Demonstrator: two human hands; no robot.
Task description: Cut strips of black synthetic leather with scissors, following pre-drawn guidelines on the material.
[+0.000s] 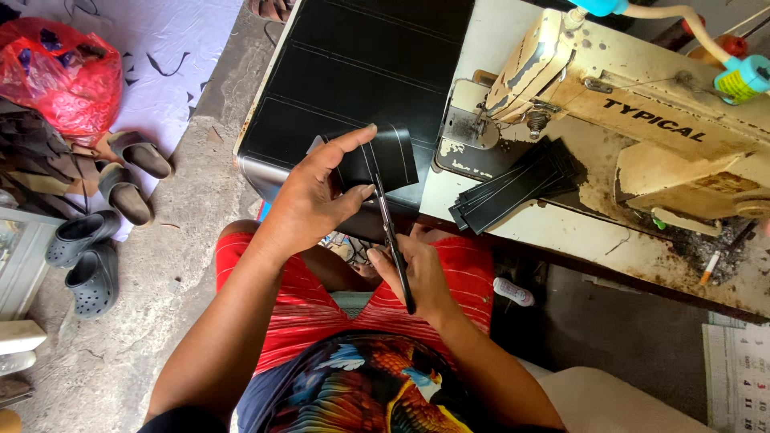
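**Scissors run lengthwise up into a black strip**

Right hand, nearest the lens, is wrapped around the scissors, whose long axis runs from the lap up toward the sewing machine, tips away. Left hand pinches the black leather piece between thumb and fingers, left of the sewing machine, wrist bent inward. Cut black strips lie beneath its arm.

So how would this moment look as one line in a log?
left hand: holds black piece | right hand: holds scissors, blades at the piece | strips: stacked by sewing machine
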